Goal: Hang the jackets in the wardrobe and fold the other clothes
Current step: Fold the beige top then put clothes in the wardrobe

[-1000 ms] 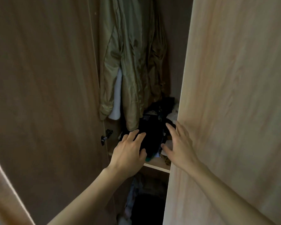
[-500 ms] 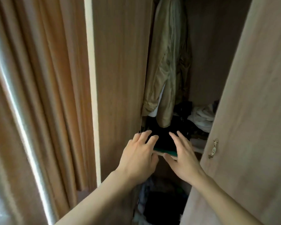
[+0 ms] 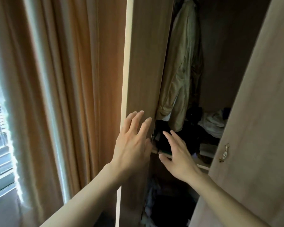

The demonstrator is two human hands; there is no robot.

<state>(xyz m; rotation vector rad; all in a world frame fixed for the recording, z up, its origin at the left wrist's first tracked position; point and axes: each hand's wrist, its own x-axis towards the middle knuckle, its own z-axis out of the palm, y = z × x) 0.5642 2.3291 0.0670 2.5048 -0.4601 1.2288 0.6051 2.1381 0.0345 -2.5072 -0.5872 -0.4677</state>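
Wood grain: pale laminate on both wardrobe doors; the left door (image 3: 143,66) stands edge-on to the camera, the right door (image 3: 259,112) swings out at the right with a small brass handle (image 3: 224,153).
Task's things: an olive jacket (image 3: 181,66) already hangs inside, its long axis vertical, crumpled and slightly glossy; below it a loose heap of dark clothes (image 3: 187,136) lies on the shelf (image 3: 203,164), with a pale bundle (image 3: 211,122) further right.
Key relation: the heap lies straight ahead of and just beyond the hands, deeper in the opening; the right hand is the nearer one, directly in front of it.
Left hand (image 3: 133,145): fingers straight and spread, laid against the inner edge of the left door, gripping nothing.
Right hand (image 3: 175,154): flat, fingers extended toward the dark clothes, thumb low by the shelf edge, holding nothing; contact with the cloth cannot be told.
Below: more clothes (image 3: 154,202), dim and shapeless, in the lower compartment.
Beside: an orange-brown curtain (image 3: 69,95) in long soft folds, bright window (image 3: 0,128) at far left.
Judgement: the folding part looks barely begun, since the heap is unsorted.
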